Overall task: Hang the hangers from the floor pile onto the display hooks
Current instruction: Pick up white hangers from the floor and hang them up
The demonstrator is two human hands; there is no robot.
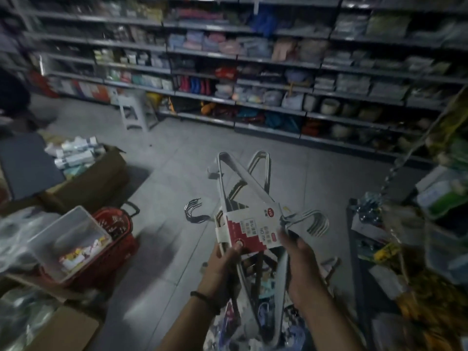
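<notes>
Hanger bundle (243,178), pale plastic, banded by a red-and-white card sleeve (249,229): held above the tiled floor (177,160), hooks fanning left and right. Left hand (225,257) grips the sleeve's lower left corner, thumb on the card. Right hand (298,252) pinches its right edge beside the hooks. Floor, left side: red basket (119,231) carrying a clear tub (68,239); open cardboard box (96,171) of packets; white stool (133,110) by stocked shelving (253,59).

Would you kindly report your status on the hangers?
Left hand grips labelled hanger bundle. Right hand grips it near its hooks. Not yet hung. Nothing blocking ahead.

Hanger pack label (249,233): print blurred, unreadable.
</notes>
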